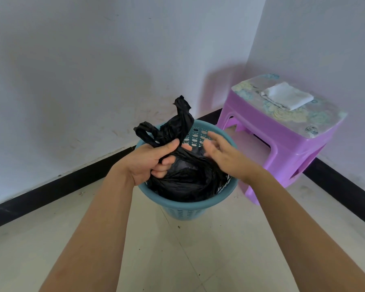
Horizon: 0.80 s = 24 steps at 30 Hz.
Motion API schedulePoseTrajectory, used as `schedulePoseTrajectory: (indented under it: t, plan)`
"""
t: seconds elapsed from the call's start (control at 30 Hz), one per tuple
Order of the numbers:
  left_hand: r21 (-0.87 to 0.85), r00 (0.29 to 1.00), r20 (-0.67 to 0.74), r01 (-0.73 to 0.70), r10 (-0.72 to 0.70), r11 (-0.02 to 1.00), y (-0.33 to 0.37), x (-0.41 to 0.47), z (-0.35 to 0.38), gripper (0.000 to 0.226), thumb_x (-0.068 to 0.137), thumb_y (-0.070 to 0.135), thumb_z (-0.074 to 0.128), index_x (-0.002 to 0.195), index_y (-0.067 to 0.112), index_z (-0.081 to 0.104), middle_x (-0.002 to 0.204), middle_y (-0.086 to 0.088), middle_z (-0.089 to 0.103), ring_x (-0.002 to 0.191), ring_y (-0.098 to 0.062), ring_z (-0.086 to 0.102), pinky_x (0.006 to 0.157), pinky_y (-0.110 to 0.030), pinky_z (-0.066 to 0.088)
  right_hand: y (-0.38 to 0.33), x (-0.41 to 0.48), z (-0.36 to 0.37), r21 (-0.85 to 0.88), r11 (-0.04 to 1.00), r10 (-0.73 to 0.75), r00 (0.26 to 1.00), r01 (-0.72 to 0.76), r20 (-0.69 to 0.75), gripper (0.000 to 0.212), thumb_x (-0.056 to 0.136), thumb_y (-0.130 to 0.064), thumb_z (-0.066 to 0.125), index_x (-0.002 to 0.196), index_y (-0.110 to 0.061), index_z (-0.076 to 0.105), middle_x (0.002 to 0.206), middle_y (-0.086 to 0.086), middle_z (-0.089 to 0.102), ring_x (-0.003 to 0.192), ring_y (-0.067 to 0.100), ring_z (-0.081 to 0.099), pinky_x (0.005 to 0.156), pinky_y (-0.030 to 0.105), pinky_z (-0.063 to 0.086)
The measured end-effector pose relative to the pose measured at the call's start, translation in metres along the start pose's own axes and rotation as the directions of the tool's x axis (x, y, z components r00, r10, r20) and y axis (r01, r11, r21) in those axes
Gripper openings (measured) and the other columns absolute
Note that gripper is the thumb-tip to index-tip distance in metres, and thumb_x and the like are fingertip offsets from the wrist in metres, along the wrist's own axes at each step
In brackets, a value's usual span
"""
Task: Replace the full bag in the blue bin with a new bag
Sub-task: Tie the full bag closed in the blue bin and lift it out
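Note:
A blue perforated bin (190,204) stands on the floor in the room's corner. A full black bag (185,182) fills it, its two handles twisted up above the rim. My left hand (151,162) is closed around the bag's gathered neck, just below the handles. Over the bin's right side hovers my right hand (224,153), fingers spread and blurred, holding nothing. A folded white bag (287,95) lies on top of the purple stool.
A purple plastic stool (282,140) with a floral top stands right of the bin, against the right wall. White walls with a black skirting meet in the corner behind the bin. Pale floor tiles (177,260) stretch toward me.

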State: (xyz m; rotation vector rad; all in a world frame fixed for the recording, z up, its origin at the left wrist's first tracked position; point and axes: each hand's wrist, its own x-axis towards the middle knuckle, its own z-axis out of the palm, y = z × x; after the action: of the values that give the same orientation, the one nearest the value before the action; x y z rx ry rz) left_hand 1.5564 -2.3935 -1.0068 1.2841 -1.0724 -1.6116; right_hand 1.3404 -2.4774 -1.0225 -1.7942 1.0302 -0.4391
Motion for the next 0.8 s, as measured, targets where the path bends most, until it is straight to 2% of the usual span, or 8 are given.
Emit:
schedulePoseTrajectory:
  t: [0.13, 0.23, 0.33, 0.4, 0.5, 0.67, 0.73, 0.8]
  plan:
    - [0.091, 0.998, 0.056, 0.019, -0.024, 0.996, 0.004, -0.002, 0.006, 0.041, 0.096, 0.043, 0.050, 0.119, 0.012, 0.068, 0.059, 0.002, 0.032, 0.051, -0.014, 0.012, 0.049, -0.031, 0.012, -0.027, 0.005, 0.003, 0.337, 0.941, -0.046, 0.999, 0.044, -0.004, 0.105, 0.070, -0.090, 0.040, 0.156, -0.037, 0.014, 0.157, -0.013, 0.031, 0.141, 0.004, 0.035, 0.119, 0.039, 0.029]
    - [0.170, 0.994, 0.085, 0.049, -0.065, 0.984, 0.005, -0.002, 0.011, 0.042, 0.097, 0.043, 0.050, 0.117, 0.011, 0.069, 0.060, 0.002, 0.037, 0.052, -0.016, 0.013, 0.050, -0.032, 0.013, -0.048, 0.009, 0.011, 0.541, 0.833, -0.097, 0.993, 0.116, -0.063, 0.063, 0.092, -0.063, 0.049, 0.137, -0.018, 0.051, 0.133, -0.005, 0.061, 0.118, 0.005, 0.057, 0.105, 0.033, 0.044]
    - [0.104, 0.996, 0.078, 0.026, -0.034, 0.994, 0.005, -0.003, 0.013, 0.045, 0.097, 0.043, 0.050, 0.114, 0.005, 0.067, 0.060, 0.002, 0.044, 0.049, -0.014, 0.014, 0.048, -0.029, 0.014, -0.059, 0.015, 0.016, 0.921, 0.368, 0.083, 0.982, 0.130, -0.172, 0.036, 0.105, -0.037, 0.041, 0.084, -0.011, 0.054, 0.062, -0.001, 0.055, 0.064, 0.014, 0.059, 0.077, 0.035, 0.055]
    - [0.081, 0.997, 0.077, 0.006, -0.013, 0.997, 0.009, -0.005, 0.016, 0.041, 0.100, 0.040, 0.045, 0.096, 0.009, 0.071, 0.055, 0.006, 0.051, 0.044, -0.010, 0.016, 0.049, -0.028, 0.014, -0.058, 0.015, 0.015, 0.991, 0.027, 0.262, 0.956, 0.127, -0.130, 0.036, 0.105, -0.029, 0.042, 0.073, -0.014, 0.045, 0.048, -0.004, 0.031, 0.043, 0.011, 0.036, 0.053, 0.029, 0.049]
    - [0.081, 0.997, 0.060, 0.035, -0.040, 0.996, 0.013, -0.007, 0.024, 0.047, 0.104, 0.034, 0.034, 0.092, 0.002, 0.066, 0.041, 0.005, 0.054, 0.041, -0.006, 0.023, 0.055, -0.030, 0.015, -0.052, 0.012, 0.009, 0.982, -0.125, 0.410, 0.909, 0.139, -0.076, 0.047, 0.098, -0.029, 0.047, 0.054, -0.019, 0.035, 0.047, -0.007, 0.019, 0.035, 0.010, 0.016, 0.035, 0.020, 0.021]
    - [-0.221, 1.000, -0.011, -0.030, 0.029, 0.975, 0.003, 0.006, 0.020, 0.039, 0.101, 0.029, 0.047, 0.119, -0.001, 0.065, 0.092, -0.016, 0.075, 0.046, -0.005, 0.037, 0.047, -0.019, 0.024, -0.055, 0.002, -0.006, 0.985, 0.009, 0.353, 0.921, 0.175, -0.167, 0.046, 0.101, -0.035, 0.049, 0.060, -0.018, 0.038, 0.048, -0.005, 0.029, 0.042, 0.013, 0.031, 0.045, 0.026, 0.034]
    - [-0.307, 0.996, -0.081, -0.059, 0.035, 0.950, -0.001, 0.011, 0.016, 0.031, 0.097, 0.024, 0.054, 0.117, 0.004, 0.067, 0.105, -0.022, 0.072, 0.047, -0.005, 0.041, 0.045, -0.017, 0.027, -0.056, -0.002, -0.014, 0.911, 0.377, 0.298, 0.909, 0.168, -0.291, 0.043, 0.102, -0.037, 0.048, 0.064, -0.016, 0.044, 0.053, 0.000, 0.046, 0.055, 0.018, 0.048, 0.064, 0.033, 0.050]
    - [-0.357, 0.990, -0.140, -0.073, 0.024, 0.931, -0.002, 0.013, 0.012, 0.032, 0.092, 0.022, 0.060, 0.118, 0.006, 0.066, 0.110, -0.022, 0.071, 0.048, -0.005, 0.045, 0.043, -0.015, 0.029, -0.056, -0.007, -0.022, 0.570, 0.817, 0.203, 0.883, 0.085, -0.424, 0.045, 0.099, -0.047, 0.050, 0.066, -0.017, 0.055, 0.064, 0.002, 0.056, 0.064, 0.018, 0.051, 0.070, 0.031, 0.048]
